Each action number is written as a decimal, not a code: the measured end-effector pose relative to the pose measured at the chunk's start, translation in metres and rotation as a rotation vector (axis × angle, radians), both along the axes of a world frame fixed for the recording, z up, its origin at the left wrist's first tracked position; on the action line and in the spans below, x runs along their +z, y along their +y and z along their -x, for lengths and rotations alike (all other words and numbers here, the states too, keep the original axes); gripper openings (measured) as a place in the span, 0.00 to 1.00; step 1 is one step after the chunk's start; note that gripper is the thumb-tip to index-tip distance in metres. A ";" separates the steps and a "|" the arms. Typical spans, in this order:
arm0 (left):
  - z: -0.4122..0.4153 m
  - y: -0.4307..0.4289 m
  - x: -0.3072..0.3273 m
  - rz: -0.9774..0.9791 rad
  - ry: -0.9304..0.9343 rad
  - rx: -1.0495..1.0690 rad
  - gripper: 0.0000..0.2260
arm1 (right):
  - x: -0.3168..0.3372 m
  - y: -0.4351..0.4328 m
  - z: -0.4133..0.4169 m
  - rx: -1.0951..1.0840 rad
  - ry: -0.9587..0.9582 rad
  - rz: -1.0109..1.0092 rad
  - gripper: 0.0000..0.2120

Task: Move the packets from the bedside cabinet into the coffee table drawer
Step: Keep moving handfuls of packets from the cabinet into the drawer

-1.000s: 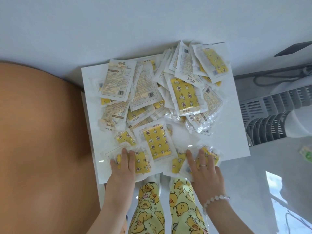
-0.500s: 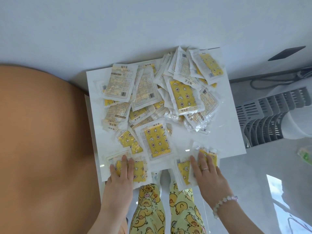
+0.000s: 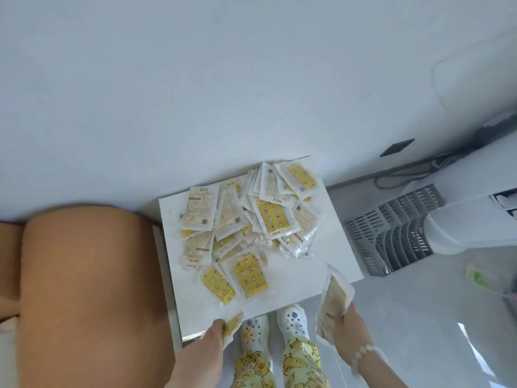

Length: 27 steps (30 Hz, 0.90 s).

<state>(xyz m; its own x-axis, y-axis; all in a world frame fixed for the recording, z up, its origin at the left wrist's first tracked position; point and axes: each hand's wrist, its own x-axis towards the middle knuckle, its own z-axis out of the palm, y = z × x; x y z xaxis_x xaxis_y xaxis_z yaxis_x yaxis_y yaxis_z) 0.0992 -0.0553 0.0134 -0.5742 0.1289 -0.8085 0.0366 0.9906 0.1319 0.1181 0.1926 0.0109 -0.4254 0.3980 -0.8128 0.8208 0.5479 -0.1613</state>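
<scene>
While left hand (image 3: 216, 330) pinches packet (image 3: 232, 326) and right hand (image 3: 348, 322) clutches fuller stack (image 3: 334, 296), squeeze firmly, carry both level; big pile (image 3: 251, 219) lies on bedside cabinet (image 3: 333, 261), drawer out of view

Yellow-and-white packets (image 3: 249, 219) lie heaped on the white bedside cabinet (image 3: 293, 281) — a few held just off its near edge.

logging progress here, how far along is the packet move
Early: no drawer is in view, so nothing shows as delivered. The left hand pinches a packet by the front edge of the bedside cabinet; the right hand holds lifted packets. A large heap of packets awaits.
</scene>
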 end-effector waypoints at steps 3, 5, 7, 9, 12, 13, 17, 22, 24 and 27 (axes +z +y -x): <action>0.015 0.013 0.023 -0.052 0.030 -0.032 0.19 | 0.024 0.016 -0.007 -0.183 0.007 0.037 0.15; 0.027 0.022 0.037 -0.080 0.077 -0.135 0.18 | 0.040 0.027 -0.012 -0.290 0.028 0.063 0.16; 0.042 0.037 0.053 -0.117 0.101 -0.213 0.18 | 0.055 0.041 -0.019 -0.416 0.080 0.093 0.16; 0.058 0.057 0.067 -0.160 0.130 -0.292 0.18 | 0.068 0.059 -0.032 -0.554 0.151 0.068 0.14; 0.080 0.097 0.084 -0.213 0.153 -0.364 0.16 | 0.091 0.079 -0.047 -0.674 0.203 0.029 0.16; 0.084 0.111 0.090 -0.231 0.153 -0.381 0.16 | 0.097 0.084 -0.052 -0.700 0.229 0.013 0.17; 0.080 0.172 0.113 -0.375 0.077 -0.350 0.20 | 0.117 0.101 -0.079 -0.699 0.195 -0.045 0.18; 0.048 0.238 0.149 -0.542 -0.037 -0.299 0.16 | 0.164 0.103 -0.119 -1.331 0.442 0.126 0.05; 0.031 0.262 0.168 -0.606 -0.082 -0.277 0.15 | 0.175 0.108 -0.144 -1.467 0.521 0.187 0.05; 0.007 0.300 0.194 -0.660 -0.125 -0.281 0.12 | 0.189 0.121 -0.182 -1.531 0.610 0.217 0.05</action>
